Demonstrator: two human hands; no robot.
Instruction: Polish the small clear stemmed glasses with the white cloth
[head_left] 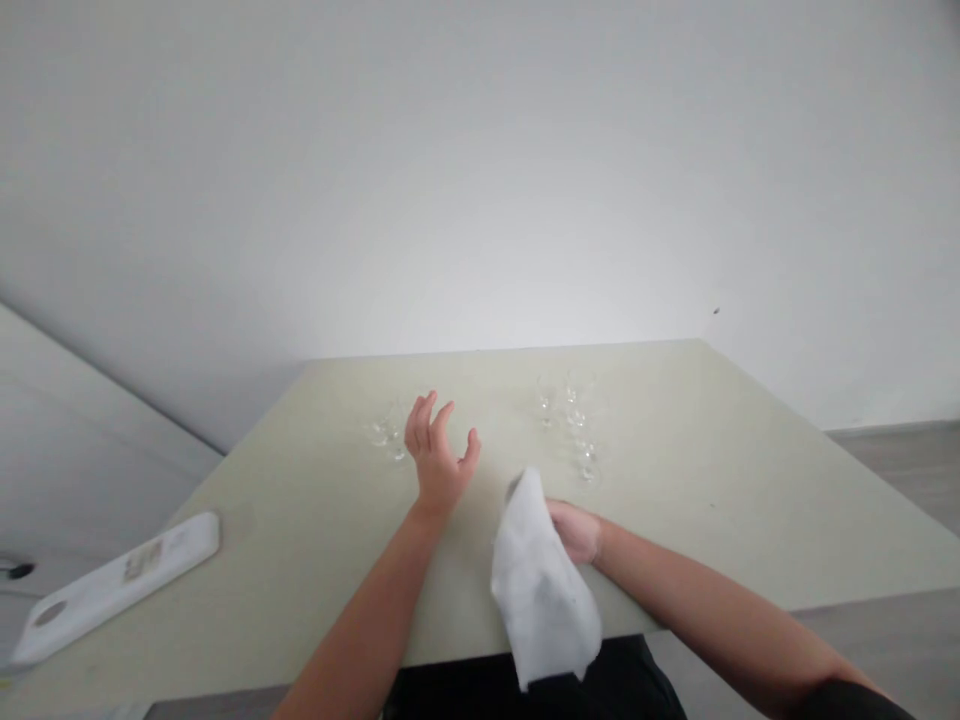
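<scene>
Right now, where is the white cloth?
The white cloth hangs from the right hand at the table's near edge, right of centre, in front of the small glasses.

Bright, flat, washed-out shot

Soft even light, brightest on the wall (480,180) around 12 o'clock, fading greyer toward the corners. Barely any shadows on the table (750,480). The glasses (570,420) nearly vanish in the glare, the cloth (541,590) looks slightly smeared, and the edges bend wide-angle style.

Glasses (576,425) crowd far right; left glasses (386,432) (small); bare table (300,530) between.
</scene>
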